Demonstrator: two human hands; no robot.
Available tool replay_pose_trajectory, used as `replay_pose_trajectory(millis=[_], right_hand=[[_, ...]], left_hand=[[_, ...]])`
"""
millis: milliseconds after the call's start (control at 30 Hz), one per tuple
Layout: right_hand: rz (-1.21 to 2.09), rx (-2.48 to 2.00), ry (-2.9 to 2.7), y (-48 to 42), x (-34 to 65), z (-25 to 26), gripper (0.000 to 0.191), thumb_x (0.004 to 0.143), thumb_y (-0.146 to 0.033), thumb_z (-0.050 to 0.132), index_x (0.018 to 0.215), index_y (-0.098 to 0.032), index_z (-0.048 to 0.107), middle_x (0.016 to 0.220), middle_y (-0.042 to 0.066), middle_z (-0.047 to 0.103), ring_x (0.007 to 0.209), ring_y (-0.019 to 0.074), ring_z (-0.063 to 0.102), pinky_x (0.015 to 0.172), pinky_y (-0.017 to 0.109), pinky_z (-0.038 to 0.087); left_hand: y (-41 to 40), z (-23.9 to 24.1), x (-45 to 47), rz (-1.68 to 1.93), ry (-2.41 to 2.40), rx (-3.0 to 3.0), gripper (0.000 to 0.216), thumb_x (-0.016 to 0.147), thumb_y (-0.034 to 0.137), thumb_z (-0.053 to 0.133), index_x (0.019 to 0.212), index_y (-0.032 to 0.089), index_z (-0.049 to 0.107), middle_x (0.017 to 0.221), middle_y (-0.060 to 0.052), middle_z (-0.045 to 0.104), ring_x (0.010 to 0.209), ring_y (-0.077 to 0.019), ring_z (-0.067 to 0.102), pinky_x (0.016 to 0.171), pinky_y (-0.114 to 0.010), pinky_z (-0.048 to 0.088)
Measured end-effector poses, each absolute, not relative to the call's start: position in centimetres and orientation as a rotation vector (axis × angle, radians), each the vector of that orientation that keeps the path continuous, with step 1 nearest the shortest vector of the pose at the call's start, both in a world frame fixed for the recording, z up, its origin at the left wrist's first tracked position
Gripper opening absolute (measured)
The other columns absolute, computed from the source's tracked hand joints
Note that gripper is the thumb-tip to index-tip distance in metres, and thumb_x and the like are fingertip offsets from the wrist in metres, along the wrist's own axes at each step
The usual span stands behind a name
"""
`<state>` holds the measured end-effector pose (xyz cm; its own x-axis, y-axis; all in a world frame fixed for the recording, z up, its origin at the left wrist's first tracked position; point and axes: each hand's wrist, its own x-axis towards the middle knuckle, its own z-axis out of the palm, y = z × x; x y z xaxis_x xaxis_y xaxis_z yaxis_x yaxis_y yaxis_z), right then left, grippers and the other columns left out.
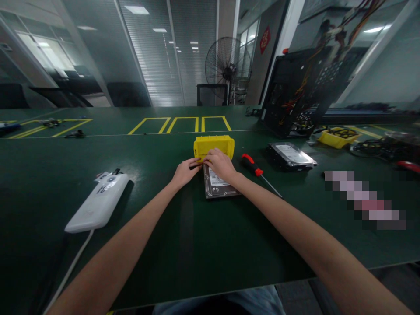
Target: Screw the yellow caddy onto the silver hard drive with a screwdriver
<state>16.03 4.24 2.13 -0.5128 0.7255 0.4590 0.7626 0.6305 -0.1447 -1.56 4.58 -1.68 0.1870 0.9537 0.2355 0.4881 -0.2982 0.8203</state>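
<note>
A hard drive point(215, 190) with a white label lies flat on the green table in front of me. Its far end is covered by my hands. My left hand point(185, 174) is closed at its far left corner, thumb and fingers touching the edge. Over the top of the drive reaches my right hand point(220, 164), fingers bent and closed, their tips meeting my left fingertips. Whatever is between the right fingertips is hidden. Just behind both hands, a yellow bin point(215, 142) faces me with its opening.
To the right lie a red-and-black screwdriver point(254, 165) and a second hard drive point(291, 155). An open computer case point(288, 96) with loose cables stands behind them, beside another yellow bin point(337, 138). On the left is a white power bank point(98, 203) with a cable.
</note>
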Motion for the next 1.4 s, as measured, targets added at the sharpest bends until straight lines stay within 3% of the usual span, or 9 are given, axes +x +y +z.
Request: replay_pose_trajectory(millis=[200,433,800,967,1167,1300,1400], right_hand=[[-0.135,-1.136,-2.376,4.6,16.1,1.7,0.021,0.089,-0.019,0.050,0.098,-0.011,0.067,0.097,0.009,0.060,0.096,0.0208,0.051,0.079,0.033,0.045],[-0.183,-1.122,-2.407,4.3,16.0,1.9,0.022,0.090,-0.020,0.048,0.098,-0.011,0.067,0.097,0.009,0.060,0.092,0.0203,0.052,0.074,0.032,0.046],[-0.206,-1.065,-2.500,4.0,16.1,2.1,0.024,0.091,-0.019,0.044,0.101,-0.011,0.066,0.101,0.010,0.060,0.093,0.0207,0.053,0.079,0.034,0.046],[-0.235,-1.127,-2.382,3.3,17.1,2.9,0.028,0.091,-0.019,0.046,0.115,-0.012,0.060,0.108,0.009,0.061,0.098,0.0202,0.055,0.084,0.035,0.045],[-0.248,-1.767,-2.128,3.8,23.2,6.2,0.029,0.088,-0.030,0.050,0.107,-0.013,0.063,0.112,0.014,0.060,0.107,0.0287,0.055,0.085,0.040,0.047],[0.222,-2.300,-2.201,4.1,25.9,7.4,0.058,0.078,-0.048,0.060,0.119,-0.007,0.056,0.122,0.023,0.056,0.110,0.0366,0.056,0.085,0.046,0.048],[0.432,-2.440,-2.224,4.1,25.8,7.5,0.056,0.077,-0.041,0.063,0.122,-0.008,0.053,0.124,0.021,0.056,0.108,0.0335,0.059,0.082,0.042,0.051]], left_hand=[[4.5,-1.5,-1.7,0.888,1.412,1.977,0.045,0.080,0.031,0.059,0.123,0.020,0.057,0.116,-0.005,0.066,0.117,-0.0218,0.056,0.101,-0.035,0.040],[4.5,-1.4,-1.7,0.882,1.406,2.013,0.041,0.081,0.030,0.057,0.120,0.020,0.059,0.117,-0.004,0.066,0.113,-0.0204,0.059,0.101,-0.033,0.042],[4.6,-1.5,-1.8,0.877,1.411,2.050,0.035,0.081,0.030,0.056,0.114,0.021,0.065,0.114,-0.002,0.067,0.110,-0.0211,0.060,0.098,-0.033,0.044],[4.6,-1.4,-1.7,0.860,1.438,2.063,0.035,0.081,0.031,0.056,0.114,0.021,0.066,0.115,-0.003,0.067,0.111,-0.0218,0.059,0.099,-0.035,0.043],[3.9,-0.7,-1.5,0.850,1.484,2.050,0.034,0.083,0.030,0.055,0.114,0.023,0.065,0.118,-0.003,0.065,0.112,-0.0210,0.059,0.097,-0.034,0.044],[3.7,-0.4,-1.5,0.847,1.502,2.040,0.033,0.084,0.030,0.054,0.114,0.022,0.066,0.117,-0.003,0.066,0.110,-0.0204,0.060,0.096,-0.032,0.045],[3.6,-0.4,-1.5,0.859,1.500,2.024,0.033,0.085,0.031,0.053,0.114,0.022,0.066,0.118,-0.003,0.065,0.111,-0.0206,0.059,0.095,-0.032,0.045]])
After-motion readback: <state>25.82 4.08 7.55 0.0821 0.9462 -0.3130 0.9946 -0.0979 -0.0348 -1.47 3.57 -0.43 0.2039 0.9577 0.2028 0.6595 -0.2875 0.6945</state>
